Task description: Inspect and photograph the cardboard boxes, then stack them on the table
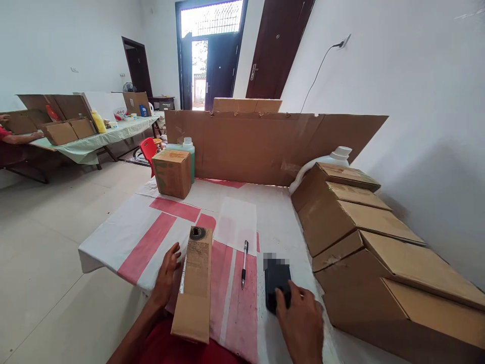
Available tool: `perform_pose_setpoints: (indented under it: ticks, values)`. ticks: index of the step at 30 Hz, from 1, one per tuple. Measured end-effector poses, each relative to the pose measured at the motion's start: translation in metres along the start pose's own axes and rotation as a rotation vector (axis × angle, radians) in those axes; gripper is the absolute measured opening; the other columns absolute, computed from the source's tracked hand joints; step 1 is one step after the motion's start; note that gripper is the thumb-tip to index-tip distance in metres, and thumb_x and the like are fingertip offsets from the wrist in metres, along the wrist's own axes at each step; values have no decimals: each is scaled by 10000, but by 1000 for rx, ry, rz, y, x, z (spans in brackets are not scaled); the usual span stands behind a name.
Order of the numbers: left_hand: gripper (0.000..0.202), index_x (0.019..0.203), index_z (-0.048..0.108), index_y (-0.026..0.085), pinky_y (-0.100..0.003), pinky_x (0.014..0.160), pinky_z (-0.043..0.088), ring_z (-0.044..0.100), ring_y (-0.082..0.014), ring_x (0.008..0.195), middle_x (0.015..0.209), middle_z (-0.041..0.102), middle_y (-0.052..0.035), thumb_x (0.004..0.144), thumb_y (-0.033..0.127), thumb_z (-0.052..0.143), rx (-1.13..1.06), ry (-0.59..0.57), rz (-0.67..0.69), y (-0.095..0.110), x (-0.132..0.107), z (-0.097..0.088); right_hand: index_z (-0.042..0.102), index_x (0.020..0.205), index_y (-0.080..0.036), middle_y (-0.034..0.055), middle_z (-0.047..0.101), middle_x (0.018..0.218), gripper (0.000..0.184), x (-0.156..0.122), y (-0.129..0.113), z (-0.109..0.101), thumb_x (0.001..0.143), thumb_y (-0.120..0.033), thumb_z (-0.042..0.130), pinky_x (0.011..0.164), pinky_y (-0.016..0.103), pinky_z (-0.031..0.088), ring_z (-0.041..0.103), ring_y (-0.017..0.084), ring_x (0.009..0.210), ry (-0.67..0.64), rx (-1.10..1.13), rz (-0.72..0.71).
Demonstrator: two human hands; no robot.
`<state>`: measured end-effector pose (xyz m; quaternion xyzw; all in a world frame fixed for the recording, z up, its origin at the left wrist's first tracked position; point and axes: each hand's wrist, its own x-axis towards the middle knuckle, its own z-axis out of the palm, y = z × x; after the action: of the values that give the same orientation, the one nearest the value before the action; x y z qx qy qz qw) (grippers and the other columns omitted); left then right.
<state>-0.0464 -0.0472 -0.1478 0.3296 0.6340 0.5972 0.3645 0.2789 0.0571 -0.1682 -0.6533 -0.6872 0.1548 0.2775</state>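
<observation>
A flattened cardboard box [195,283] lies lengthwise on the white and red table cover [125,232] in front of me. My left hand [166,275] rests open against the box's left edge, fingers spread. My right hand [301,323] lies on the near end of a black phone [276,283], fingers curled over it. A pen [244,263] lies between the flat box and the phone.
A stack of open cardboard boxes [364,242] fills the right side, with a white jug [337,156] behind. A small closed box [172,173] and a green bottle [188,151] stand far left before a cardboard screen [265,146]. Another person's arm [20,136] rests at a far table.
</observation>
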Motion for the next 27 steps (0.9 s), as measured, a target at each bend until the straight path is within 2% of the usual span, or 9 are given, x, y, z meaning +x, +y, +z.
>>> perform_pose_setpoints:
  ticks: [3, 5, 7, 9, 13, 15, 18, 23, 27]
  values:
    - [833, 1469, 531, 206, -542, 1227, 342, 488, -359, 1438, 1574, 504, -162, 901, 810, 451, 55, -34, -52, -4, -42, -8, 598, 1418, -280, 151, 607, 1411, 612, -43, -30, 22, 828, -440, 603, 1106, 597, 428, 538, 401, 1324, -289, 310, -309]
    - [752, 1431, 594, 229, -535, 1218, 358, 483, -359, 1437, 1529, 563, -135, 933, 771, 438, 71, -127, -69, 2, -67, -10, 475, 1533, -340, 79, 565, 1505, 886, -73, -54, 35, 694, -386, 755, 1123, 505, 458, 523, 354, 1383, -464, 418, -444]
    - [718, 1436, 607, 269, -538, 1165, 416, 494, -366, 1414, 1497, 597, -111, 954, 758, 397, 36, -210, -65, 17, -83, -13, 309, 1625, -310, 93, 463, 1599, 1049, -90, -79, 38, 684, -312, 772, 1159, 479, 425, 449, 335, 1457, -622, 563, -467]
    - [703, 1469, 577, 333, -528, 1072, 490, 545, -363, 1343, 1485, 606, -83, 965, 762, 341, -19, -256, -66, 38, -90, -19, 259, 1640, -289, 116, 466, 1588, 989, -90, -101, 28, 770, -291, 728, 1116, 449, 459, 482, 314, 1423, -688, 682, -409]
    - [752, 1475, 570, 371, -433, 852, 537, 625, -301, 1087, 1454, 598, -79, 985, 761, 153, -31, -280, -8, 80, -85, -33, 434, 1555, -285, 95, 666, 1300, 605, -57, -142, -11, 986, -459, 541, 835, 339, 556, 666, 247, 1049, -595, 789, -350]
    - [741, 1493, 551, 335, -397, 837, 510, 601, -279, 1069, 1459, 563, -101, 1000, 740, 174, 13, -272, 94, 92, -74, -34, 479, 1528, -297, 84, 659, 1308, 557, -40, -159, -25, 1022, -531, 469, 851, 328, 546, 654, 240, 1065, -537, 837, -360]
    - [738, 1589, 382, 335, -389, 869, 489, 580, -265, 1070, 1453, 510, -117, 970, 737, 398, 80, -250, 211, 96, -48, -29, 519, 1496, -328, 62, 598, 1432, 528, -19, -178, -26, 1032, -568, 444, 999, 351, 508, 582, 257, 1252, -513, 929, -385]
    - [1263, 1656, 72, 293, -383, 835, 476, 563, -204, 897, 1119, 592, -60, 714, 618, 847, 256, -308, 248, 91, 33, -33, 533, 1458, -348, 51, 550, 1498, 530, 11, -195, 8, 991, -599, 527, 1057, 412, 485, 554, 276, 1310, -570, 924, -353]
    - [1217, 1618, 170, 251, -312, 688, 448, 554, -158, 737, 858, 590, 33, 679, 482, 909, 270, -411, 190, 91, 94, -41, 466, 1503, -336, 88, 555, 1477, 662, 34, -205, 38, 923, -611, 624, 1013, 442, 518, 565, 303, 1315, -570, 915, -311]
